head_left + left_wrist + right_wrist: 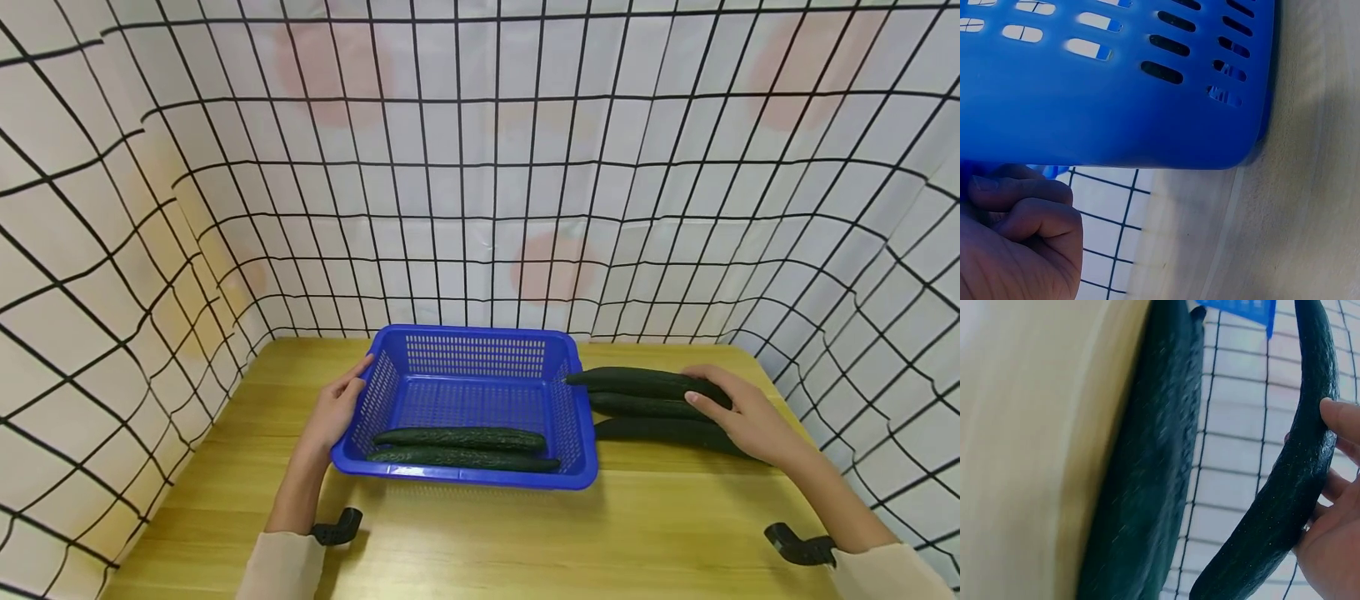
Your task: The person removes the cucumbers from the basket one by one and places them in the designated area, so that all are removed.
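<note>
A blue plastic basket (491, 477) with slotted walls stands on the table, two dark green cucumbers (461, 437) lying side by side along its near wall. My left hand (333, 414) grips the basket's left rim; in the left wrist view its fingers (1041, 219) are curled at the rim. My right hand (744, 417) holds another cucumber (637, 382) between thumb and fingers, its tip by the basket's right rim. In the right wrist view this curved cucumber (1279, 494) is raised apart from the cucumbers (1141, 462) on the table. Those two lie right of the basket (652, 430).
Black wire grid panels (480, 217) backed with white sheeting enclose the wooden table (480, 542) at the back and both sides. A black wrist mount (341, 527) sits on the left wrist, and another (798, 546) on the right.
</note>
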Available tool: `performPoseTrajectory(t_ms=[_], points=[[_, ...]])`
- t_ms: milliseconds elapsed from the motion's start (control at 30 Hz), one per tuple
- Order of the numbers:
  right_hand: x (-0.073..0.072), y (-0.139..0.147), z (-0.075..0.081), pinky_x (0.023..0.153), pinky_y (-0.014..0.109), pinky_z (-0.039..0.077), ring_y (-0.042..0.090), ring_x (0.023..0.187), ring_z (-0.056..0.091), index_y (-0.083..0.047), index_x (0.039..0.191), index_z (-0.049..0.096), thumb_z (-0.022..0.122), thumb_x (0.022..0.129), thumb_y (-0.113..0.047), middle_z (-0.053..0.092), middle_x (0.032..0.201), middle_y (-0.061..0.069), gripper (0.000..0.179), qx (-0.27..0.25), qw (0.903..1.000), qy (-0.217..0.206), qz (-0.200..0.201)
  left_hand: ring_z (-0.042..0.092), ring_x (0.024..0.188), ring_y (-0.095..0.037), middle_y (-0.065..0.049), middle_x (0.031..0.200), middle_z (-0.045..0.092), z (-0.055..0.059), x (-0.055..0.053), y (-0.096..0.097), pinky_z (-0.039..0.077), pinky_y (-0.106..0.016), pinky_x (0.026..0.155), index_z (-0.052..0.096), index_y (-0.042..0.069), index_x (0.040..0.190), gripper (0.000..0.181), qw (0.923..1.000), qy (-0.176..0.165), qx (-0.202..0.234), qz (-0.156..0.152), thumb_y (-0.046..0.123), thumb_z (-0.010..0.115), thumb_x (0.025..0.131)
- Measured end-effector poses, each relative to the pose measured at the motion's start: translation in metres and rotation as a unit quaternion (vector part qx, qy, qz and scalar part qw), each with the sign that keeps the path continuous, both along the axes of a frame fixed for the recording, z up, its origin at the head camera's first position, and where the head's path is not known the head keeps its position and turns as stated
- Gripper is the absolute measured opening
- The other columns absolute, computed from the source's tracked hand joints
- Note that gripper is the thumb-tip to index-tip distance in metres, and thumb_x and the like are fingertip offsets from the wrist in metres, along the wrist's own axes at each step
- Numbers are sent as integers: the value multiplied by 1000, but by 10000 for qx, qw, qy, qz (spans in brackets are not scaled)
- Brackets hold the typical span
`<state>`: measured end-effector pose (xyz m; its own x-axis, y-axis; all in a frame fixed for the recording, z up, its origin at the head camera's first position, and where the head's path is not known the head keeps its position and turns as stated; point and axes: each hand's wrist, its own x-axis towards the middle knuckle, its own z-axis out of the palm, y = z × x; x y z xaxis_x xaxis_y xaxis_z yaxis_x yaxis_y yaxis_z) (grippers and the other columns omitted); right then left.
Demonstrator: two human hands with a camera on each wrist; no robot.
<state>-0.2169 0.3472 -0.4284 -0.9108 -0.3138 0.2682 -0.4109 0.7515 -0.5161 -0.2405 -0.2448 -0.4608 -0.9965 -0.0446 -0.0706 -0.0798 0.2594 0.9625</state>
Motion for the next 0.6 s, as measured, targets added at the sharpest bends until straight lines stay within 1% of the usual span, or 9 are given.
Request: performPoseTrajectory(t_ms=[67,167,267,333,500,600], points=[[3,8,-4,95,67,39,53,132,45,-4,145,52,58,106,-24,52,147,26,45,48,10000,-38,-57,56,103,-25,-12,163,41,0,0,0,49,-29,76,46,34,156,48,10000,19,-18,-5,28,41,108],[8,19,-11,94,68,39,56,132,43,-4,147,51,57,106,-26,49,149,28,46,120,9994,-279,-181,56,98,-24,-12,162,42,-1,0,0,49,-29,72,46,35,156,48,10000,-11,-51,-1,28,41,109],[13,29,-20,92,69,40,58,131,44,-5,148,49,56,107,-29,48,150,29,48,164,9981,-496,-342,56,98,-24,-10,162,41,-2,-1,0,49,-29,72,46,36,156,48,10000,-25,-95,11,27,40,109],[16,33,-25,91,69,41,58,131,44,-5,149,49,55,107,-29,49,149,30,48,157,9975,-583,-374,56,93,-24,-11,161,43,-2,-1,0,49,-28,70,46,36,156,48,10000,-36,-69,26,28,40,109],[22,40,-37,91,69,42,56,129,47,-4,146,51,56,106,-27,53,145,28,46,191,9974,-641,-271,56,81,-20,-14,158,45,0,1,1,48,-27,63,45,35,156,48,10000,-45,0,-6,28,40,109],[24,40,-45,93,69,41,54,130,47,-5,143,54,59,105,-27,55,143,27,44,247,9976,-620,-180,56,81,-19,-15,159,44,1,1,2,48,-27,63,44,35,157,49,10000,-32,1,-27,28,40,109]])
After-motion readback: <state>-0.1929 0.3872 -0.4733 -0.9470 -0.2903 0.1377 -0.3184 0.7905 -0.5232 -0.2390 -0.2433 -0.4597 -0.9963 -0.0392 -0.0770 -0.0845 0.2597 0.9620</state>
